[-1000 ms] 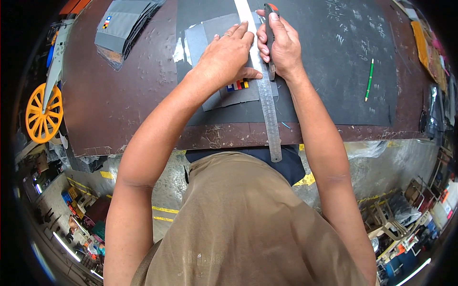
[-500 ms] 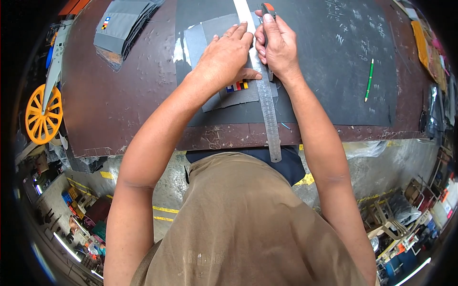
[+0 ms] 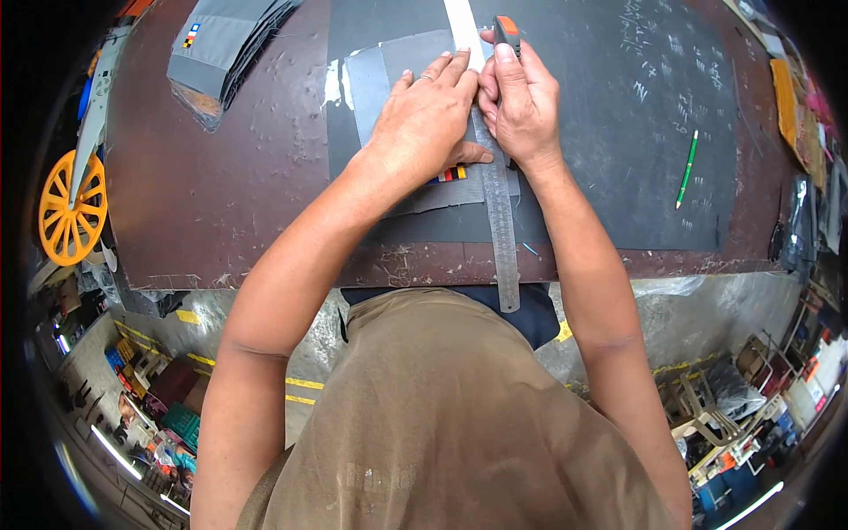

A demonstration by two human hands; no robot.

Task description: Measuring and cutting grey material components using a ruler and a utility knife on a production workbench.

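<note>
A long steel ruler (image 3: 496,199) is laid lengthwise across a grey fabric sheet (image 3: 389,79) on the dark cutting mat (image 3: 618,106) of the counter (image 3: 221,203), and everything else is placed here with respect to that ruler. The left hand (image 3: 422,119) is pressed flat, fingers spread, on the fabric just to the left of the ruler, its fingertips touching the ruler's left edge; nothing is gripped by it. The right hand (image 3: 523,106) is closed around a utility knife (image 3: 506,31) with an orange and black body, held against the ruler's right edge near its far end. Whether the blade touches the fabric cannot be told, as it is hidden by the fingers.

Compared with a second ago, the right hand and knife are found further up along the ruler, towards its far end, while the left hand is kept in the same pressing place. From this it is judged that the knife has been carried to the far end of the line, and that a cut along the ruler is about to be drawn or repeated.

A small coloured label (image 3: 451,173) is seen just left of the ruler, below the left hand. A green pen (image 3: 687,168) lies well to the right of the ruler, a stack of grey pieces (image 3: 221,49) well to its left, and an orange wheel (image 3: 71,208) further left still, beyond the counter's edge.
</note>
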